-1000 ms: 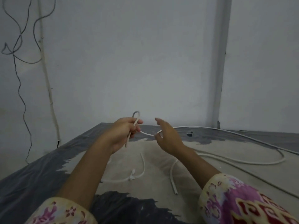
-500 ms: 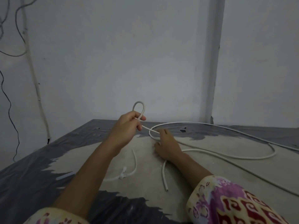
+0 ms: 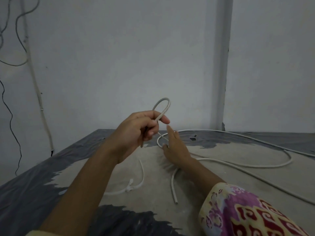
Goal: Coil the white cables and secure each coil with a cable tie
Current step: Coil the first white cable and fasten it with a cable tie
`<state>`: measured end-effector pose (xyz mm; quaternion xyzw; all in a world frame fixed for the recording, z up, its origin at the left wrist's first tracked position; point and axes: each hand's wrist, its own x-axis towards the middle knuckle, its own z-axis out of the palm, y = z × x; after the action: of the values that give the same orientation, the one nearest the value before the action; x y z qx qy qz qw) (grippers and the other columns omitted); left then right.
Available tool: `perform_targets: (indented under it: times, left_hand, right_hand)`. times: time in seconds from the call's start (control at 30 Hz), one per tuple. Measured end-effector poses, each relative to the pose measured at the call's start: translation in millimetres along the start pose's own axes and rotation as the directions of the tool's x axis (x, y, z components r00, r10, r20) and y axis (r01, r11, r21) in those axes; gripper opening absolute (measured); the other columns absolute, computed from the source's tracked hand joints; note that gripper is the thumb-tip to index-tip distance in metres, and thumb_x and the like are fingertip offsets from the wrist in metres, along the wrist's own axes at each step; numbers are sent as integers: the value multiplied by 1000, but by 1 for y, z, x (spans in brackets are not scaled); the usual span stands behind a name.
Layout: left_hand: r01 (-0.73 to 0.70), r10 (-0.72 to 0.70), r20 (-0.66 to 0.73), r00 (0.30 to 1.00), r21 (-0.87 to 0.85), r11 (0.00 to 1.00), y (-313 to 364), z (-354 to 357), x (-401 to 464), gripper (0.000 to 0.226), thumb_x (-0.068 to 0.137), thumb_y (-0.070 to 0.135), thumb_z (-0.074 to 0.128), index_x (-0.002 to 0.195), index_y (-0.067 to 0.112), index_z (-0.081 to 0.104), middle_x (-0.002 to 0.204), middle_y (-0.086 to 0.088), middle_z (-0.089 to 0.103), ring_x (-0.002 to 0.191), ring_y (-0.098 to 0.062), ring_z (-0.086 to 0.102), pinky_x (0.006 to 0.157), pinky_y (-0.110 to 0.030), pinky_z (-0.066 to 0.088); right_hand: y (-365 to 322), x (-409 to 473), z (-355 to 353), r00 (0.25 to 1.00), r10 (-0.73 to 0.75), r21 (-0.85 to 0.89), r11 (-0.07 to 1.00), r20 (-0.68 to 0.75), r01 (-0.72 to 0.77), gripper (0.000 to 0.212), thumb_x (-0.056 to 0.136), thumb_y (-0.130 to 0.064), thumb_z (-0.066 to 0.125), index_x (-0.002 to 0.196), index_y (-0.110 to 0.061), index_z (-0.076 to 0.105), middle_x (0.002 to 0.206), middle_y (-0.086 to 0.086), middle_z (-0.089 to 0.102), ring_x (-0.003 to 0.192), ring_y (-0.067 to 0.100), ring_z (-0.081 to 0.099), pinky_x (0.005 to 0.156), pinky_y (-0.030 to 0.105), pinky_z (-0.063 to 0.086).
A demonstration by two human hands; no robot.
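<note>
A long white round cable (image 3: 238, 165) lies in loose curves across a worn grey-and-beige tabletop (image 3: 221, 181), one end rising off the surface into a small upright loop. The left hand (image 3: 136, 132) holds that loop in the air above the table's far edge, its fingers curled round the two strands where they meet, the thumb pressed on top, so the rounded top of the loop stands above the knuckles. From the underside of that fist the cable runs down to the table and bends into a second, flat curve. The right hand (image 3: 175, 147) rests there with its fingers straight and relaxed, the fingertips at that curve; whether they press the cable or only lie beside it cannot be told. From under the right wrist a free cut end of cable points toward the viewer. A short white cable tie (image 3: 132, 186) with a small knot-like head lies on the table near the left forearm, apart from both hands. A patterned pink, yellow and red sleeve (image 3: 247, 212) covers the right arm. Behind the table stands a pale grey wall (image 3: 119, 57), with thin dark wires (image 3: 10, 114) hanging at its left side.
</note>
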<state>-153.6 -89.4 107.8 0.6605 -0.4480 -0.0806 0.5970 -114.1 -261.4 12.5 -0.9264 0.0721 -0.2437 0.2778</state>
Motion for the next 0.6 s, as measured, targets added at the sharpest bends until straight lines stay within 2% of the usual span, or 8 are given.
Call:
perform_targets:
  times: [0.1,0.17,0.23,0.3,0.37,0.43,0.5,0.6]
  left_hand:
    - [-34,34,7,999,26,999,1,1,-2,38,88,-1,26,85,8,62,48,6,36,47,-6,33,49,-17,30]
    - [-62,62,12,998,21,998,2,1,-2,34,84,4,29,83,9,63,48,7,35,47,-5,32,50,-18,30]
    - [-75,75,6,997,12,997,3,1,-3,31,78,10,31,80,10,63,48,8,35,47,-6,31,50,-18,30]
    - [-82,82,-13,997,8,997,2,0,-2,31,77,11,31,78,11,61,48,8,34,48,-6,30,50,-19,29]
    - [-90,90,-40,995,-3,996,-1,-2,-2,30,78,10,30,77,12,59,48,7,35,49,-7,30,51,-20,29]
    - [-98,95,-79,992,-36,995,-3,-4,-2,28,79,8,30,76,13,57,48,6,36,49,-8,31,50,-20,30]
    - [-110,104,-130,986,-37,993,-7,-6,0,34,85,1,25,76,12,56,48,5,39,50,-9,31,51,-21,28]
    - [-138,137,-189,972,8,990,-11,-9,2,38,90,-2,24,79,15,56,50,7,44,52,-7,36,51,-17,32]
  right_hand:
    - [-7,5,1,998,-58,59,997,9,58,67,96,-13,38,150,-20,-1,160,1,4,147,25,-2,117,41,11]
    - [-10,9,6,994,-89,43,995,66,86,65,96,-14,37,150,-21,3,158,5,18,146,29,7,118,47,15]
    - [-8,13,11,990,-97,14,995,100,96,54,95,-17,38,146,-17,22,146,12,39,139,33,28,112,50,27]
    - [-7,13,13,991,-105,-11,994,83,107,34,95,-20,41,128,-13,44,129,14,51,121,31,46,101,43,38]
    - [-5,11,11,987,-145,-16,989,72,146,18,95,-18,43,107,-14,55,113,16,54,108,30,50,87,34,38]
    - [-3,8,9,980,-193,2,981,52,194,17,96,-18,42,96,-12,59,96,14,53,97,29,50,78,32,36]
    - [-4,3,5,976,-216,52,975,-4,215,17,98,-20,40,86,-17,52,82,5,49,82,24,48,66,30,30]
    - [-8,-5,-3,963,-258,20,965,-75,260,19,98,-27,39,86,-17,49,76,-1,48,73,24,47,60,31,28]
